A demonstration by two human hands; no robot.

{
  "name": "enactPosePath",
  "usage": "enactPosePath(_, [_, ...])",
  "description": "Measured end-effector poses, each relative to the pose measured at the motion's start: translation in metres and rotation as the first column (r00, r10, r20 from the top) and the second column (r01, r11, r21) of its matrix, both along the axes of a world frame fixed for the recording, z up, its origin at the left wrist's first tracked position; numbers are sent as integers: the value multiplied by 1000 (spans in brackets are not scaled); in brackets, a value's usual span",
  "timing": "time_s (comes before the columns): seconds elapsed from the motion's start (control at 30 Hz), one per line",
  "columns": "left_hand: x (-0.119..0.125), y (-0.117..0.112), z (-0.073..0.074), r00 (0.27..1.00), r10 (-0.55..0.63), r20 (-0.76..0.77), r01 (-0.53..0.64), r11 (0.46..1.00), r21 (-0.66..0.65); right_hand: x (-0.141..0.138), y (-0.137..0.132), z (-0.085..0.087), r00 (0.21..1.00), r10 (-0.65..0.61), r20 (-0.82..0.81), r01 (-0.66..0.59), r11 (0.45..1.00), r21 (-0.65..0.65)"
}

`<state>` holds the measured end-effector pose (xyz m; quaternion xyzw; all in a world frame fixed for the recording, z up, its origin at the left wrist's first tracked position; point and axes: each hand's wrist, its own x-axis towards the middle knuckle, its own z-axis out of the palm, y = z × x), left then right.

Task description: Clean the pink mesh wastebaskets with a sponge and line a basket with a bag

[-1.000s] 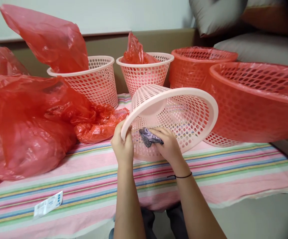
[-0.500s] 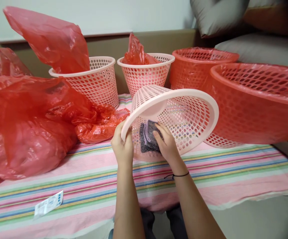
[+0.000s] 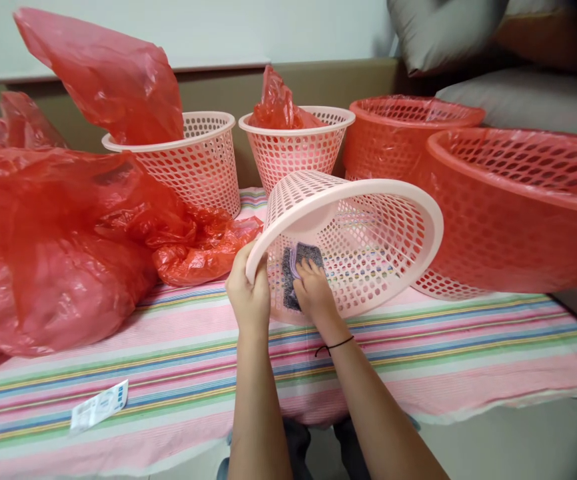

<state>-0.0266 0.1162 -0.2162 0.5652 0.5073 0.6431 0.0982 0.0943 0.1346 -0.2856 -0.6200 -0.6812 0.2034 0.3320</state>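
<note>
"In the middle of the striped cover (image 3: 178, 373), what's lying there?"

"A pale pink basket (image 3: 348, 190), tipped on its side with its mouth toward the person."

"Is the left hand (image 3: 248, 293) on it?"

"Yes, closed around the left side of the rim, a firm-looking grip with the thumb lapped over the edge."

"And the right hand (image 3: 314, 288)?"

"Reaching inside the basket, fingers bent over a grey cloth (image 3: 288, 287) with a purple band, against the lower wall. I can't tell whether that grip pinches the cloth or only presses it."

"What's around them?"

"A heap of red bags (image 3: 53, 253) on the left. Behind, two upright pink baskets: the left one (image 3: 203, 170) has a tall red bag (image 3: 118, 80) sticking out, the middle one (image 3: 293, 150) a crumpled bag (image 3: 278, 107). On the right, a rear basket (image 3: 413, 137) and a front basket (image 3: 518, 227), both wrapped in red plastic."

"Anything nearer?"

"A small white packet (image 3: 99, 407), front left."
</note>
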Motion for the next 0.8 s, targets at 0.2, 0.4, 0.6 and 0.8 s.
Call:
enactPosePath(0.2, [-1, 0, 0, 1000, -29, 7, 29, 999, 20, 10, 4, -3, 994, -11, -111, 8, 1000, -23])
enactPosePath(0.4, [-1, 1, 0, 999, -32, 20, 31, 999, 18, 1, -8, 4, 995, 101, -4, -100, 983, -151])
enactPosePath(0.6, [-2, 1, 0, 999, -24, 30, 24, 1000, 19, 9, -4, 2, 936, 127, -328, -132, 991, 6])
enactPosePath(0.8, [-2, 1, -1, 998, -55, 34, 53, 998, 42, 14, 12, -11, 979, -155, -134, 177, 970, 168])
